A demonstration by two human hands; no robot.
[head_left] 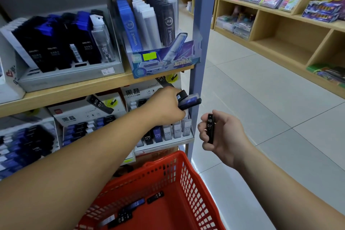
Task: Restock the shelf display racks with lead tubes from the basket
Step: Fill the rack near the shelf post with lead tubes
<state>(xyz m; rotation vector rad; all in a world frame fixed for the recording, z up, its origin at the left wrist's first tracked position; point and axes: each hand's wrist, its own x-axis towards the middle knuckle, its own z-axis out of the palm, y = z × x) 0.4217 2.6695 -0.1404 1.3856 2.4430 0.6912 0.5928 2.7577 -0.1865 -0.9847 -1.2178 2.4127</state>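
Note:
My left hand (164, 106) reaches over the white display rack (164, 134) on the lower shelf and grips a few lead tubes (188, 101), black and blue, that stick out to the right. To the right of the rack, my right hand (222, 136) holds one black lead tube (210, 127) marked HB 0.7 upright. The rack carries rows of upright black, blue and clear tubes. Below, the red basket (194, 192) has several loose tubes (130, 209) on its bottom.
A blue-grey shelf post (199, 43) stands just right of the rack. The upper shelf carries a grey rack (71, 73) and a blue display box (164, 61) of tubes. More racks stand at lower left (87, 115). Wooden shelving (280, 30) lines the tiled aisle.

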